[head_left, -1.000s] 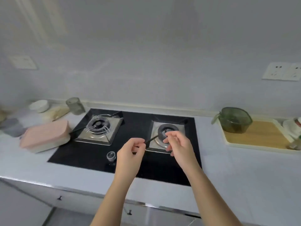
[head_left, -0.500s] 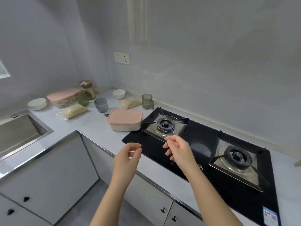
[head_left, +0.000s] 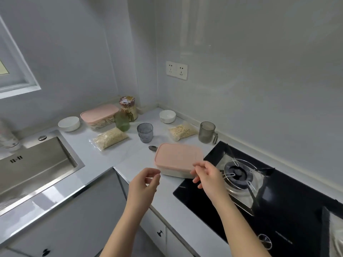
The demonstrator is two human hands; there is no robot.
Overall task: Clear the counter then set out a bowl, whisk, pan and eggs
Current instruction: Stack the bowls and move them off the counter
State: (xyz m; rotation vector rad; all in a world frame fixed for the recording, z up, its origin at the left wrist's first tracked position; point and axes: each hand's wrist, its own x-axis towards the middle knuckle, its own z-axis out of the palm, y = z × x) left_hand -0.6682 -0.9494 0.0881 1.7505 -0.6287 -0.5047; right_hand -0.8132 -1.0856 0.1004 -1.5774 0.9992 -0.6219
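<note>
Turning further left than half a second ago, the head view is now taking in the steel sink [head_left: 37, 169] and the inner corner of the table [head_left: 115, 160], while both hands are staying raised and apart above the table's front edge. The left hand [head_left: 143, 184] is hovering with fingers loosely curled, thumb and forefinger close together, holding nothing. The right hand [head_left: 207, 179] is hovering likewise, empty with fingers half bent, and is overlapping in view the near corner of a pink-lidded box [head_left: 178, 158] and the left burner [head_left: 238, 175] of the black hob [head_left: 287, 206].

A white bowl [head_left: 69, 123] is sitting by the wall just behind the sink; a second white bowl [head_left: 167, 116] is sitting near the far corner, below the wall socket [head_left: 176, 70]. Between the two bowls a second pink-lidded box [head_left: 99, 115], a patterned jar [head_left: 128, 108] and a green cup [head_left: 122, 121] are standing close together. Nearer the hands, a bag of flakes [head_left: 110, 138] is lying left of a grey tumbler [head_left: 145, 132], and another bag [head_left: 182, 131] is lying between that tumbler and a grey mug [head_left: 207, 132], which is standing just beside the hob. A spoon [head_left: 153, 148] is lying at the near box's far-left corner — only its bowl end is showing.
</note>
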